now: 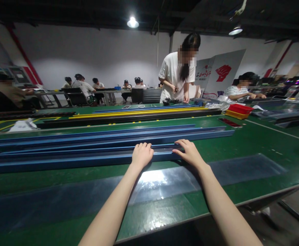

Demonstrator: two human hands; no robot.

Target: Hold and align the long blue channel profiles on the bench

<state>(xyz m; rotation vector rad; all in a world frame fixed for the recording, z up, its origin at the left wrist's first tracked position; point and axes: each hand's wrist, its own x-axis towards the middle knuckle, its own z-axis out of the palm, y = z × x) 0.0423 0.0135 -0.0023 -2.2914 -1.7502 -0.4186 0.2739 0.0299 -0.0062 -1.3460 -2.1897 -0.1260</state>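
Note:
A long blue channel strip (87,158) lies lengthwise on the green table, its right end by my hands. My left hand (142,155) is closed over this strip, fingers curled across its far edge. To the right, my right hand (190,153) rests at the strip's end. Its thumb and fingers are apart over the strip, and the palm hides the very end. Under my forearms lies a flat, shiny clear sheet (162,184). More blue channel strips (205,135) lie just beyond my hands.
Yellow strips (139,112) and black strips (149,118) cross the table farther back. A red tray (239,109), a dark red phone (230,123) and crumpled white paper (23,125) lie there too. A person in white (176,75) stands opposite; other people sit beyond. The table's near edge (254,201) runs below.

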